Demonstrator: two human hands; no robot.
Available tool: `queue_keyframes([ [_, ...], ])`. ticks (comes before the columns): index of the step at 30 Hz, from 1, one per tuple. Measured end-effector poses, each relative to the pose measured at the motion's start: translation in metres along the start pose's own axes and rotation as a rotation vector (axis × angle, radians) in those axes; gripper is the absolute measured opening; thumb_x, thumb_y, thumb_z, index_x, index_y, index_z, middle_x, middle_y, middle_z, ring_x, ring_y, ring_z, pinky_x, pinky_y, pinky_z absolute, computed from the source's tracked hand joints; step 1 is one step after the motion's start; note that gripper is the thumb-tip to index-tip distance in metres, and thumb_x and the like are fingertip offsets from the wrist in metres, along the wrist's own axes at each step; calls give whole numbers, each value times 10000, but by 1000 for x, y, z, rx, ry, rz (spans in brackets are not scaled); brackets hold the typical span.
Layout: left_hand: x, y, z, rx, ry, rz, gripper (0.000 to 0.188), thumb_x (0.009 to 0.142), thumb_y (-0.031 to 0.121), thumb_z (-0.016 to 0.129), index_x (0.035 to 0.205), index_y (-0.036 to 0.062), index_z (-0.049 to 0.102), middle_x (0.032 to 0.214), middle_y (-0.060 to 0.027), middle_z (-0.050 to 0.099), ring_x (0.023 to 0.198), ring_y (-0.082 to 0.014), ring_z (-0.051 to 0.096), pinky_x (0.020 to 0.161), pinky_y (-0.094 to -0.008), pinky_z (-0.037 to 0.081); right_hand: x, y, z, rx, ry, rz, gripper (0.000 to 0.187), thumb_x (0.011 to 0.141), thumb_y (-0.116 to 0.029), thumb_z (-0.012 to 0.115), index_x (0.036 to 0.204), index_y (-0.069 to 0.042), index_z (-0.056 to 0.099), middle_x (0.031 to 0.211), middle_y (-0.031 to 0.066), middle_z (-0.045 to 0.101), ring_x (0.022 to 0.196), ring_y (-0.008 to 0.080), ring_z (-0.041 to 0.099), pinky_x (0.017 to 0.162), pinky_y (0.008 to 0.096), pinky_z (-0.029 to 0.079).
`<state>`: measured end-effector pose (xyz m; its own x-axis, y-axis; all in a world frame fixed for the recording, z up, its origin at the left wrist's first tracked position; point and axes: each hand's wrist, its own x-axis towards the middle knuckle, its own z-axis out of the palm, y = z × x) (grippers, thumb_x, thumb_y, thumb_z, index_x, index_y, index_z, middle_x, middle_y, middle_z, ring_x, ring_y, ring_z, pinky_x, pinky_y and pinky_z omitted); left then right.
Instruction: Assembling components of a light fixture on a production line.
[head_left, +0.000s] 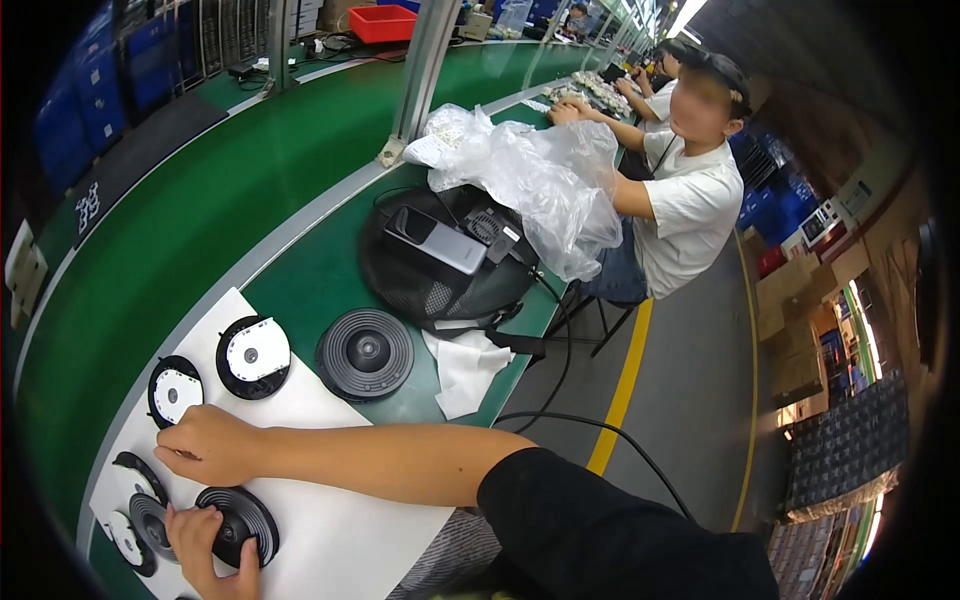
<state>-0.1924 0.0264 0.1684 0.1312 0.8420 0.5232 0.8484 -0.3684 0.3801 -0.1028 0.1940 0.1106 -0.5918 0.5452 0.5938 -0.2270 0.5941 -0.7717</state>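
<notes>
My left hand (208,552), at the lower left, grips a black ribbed round disc (240,525) by its edge, thumb on one side and fingers on the other. Just beyond it my right hand (207,447) is closed with curled fingers; whatever is in them is hidden. Near my right knuckles lies a black round part with a white plate (175,396), and a similar black-and-white part (255,355) sits farther along. A grey ribbed disc (153,525) lies beside my left fingers, next to other black-and-white parts (126,538). All rest on a white sheet (330,535).
A larger ribbed disc (366,353) stands beyond the sheet. Behind it are a black bag (410,285) with a phone (435,240) on top, a crumpled white cloth (466,372) and clear plastic bags (545,180). A co-worker (690,200) sits at the far right. Green conveyor belt (200,200) curves alongside.
</notes>
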Motion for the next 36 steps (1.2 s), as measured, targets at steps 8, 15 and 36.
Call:
queue_keyframes([
  [8,-9,3,6,-24,8,-84,387,732,83,831,1073,10,666,1022,-129,684,969,-332,625,1085,-565,372,-7,3,-4,-7,-41,28,349,960,-153,559,642,-27,487,494,152,480,441,353,485,473,444,365],
  [15,-10,0,2,-28,42,-60,362,736,69,837,1054,22,672,1024,-111,689,963,-325,628,1085,-568,375,-2,-5,-6,6,-43,32,327,959,-143,564,665,-19,496,506,155,471,445,343,473,473,431,352],
  [36,-9,0,0,-6,21,-90,334,767,115,810,1062,30,679,1020,-122,686,970,-328,631,1090,-548,363,-2,-6,-7,-9,-70,29,325,965,-132,564,668,-23,491,503,141,455,438,329,450,463,415,335],
])
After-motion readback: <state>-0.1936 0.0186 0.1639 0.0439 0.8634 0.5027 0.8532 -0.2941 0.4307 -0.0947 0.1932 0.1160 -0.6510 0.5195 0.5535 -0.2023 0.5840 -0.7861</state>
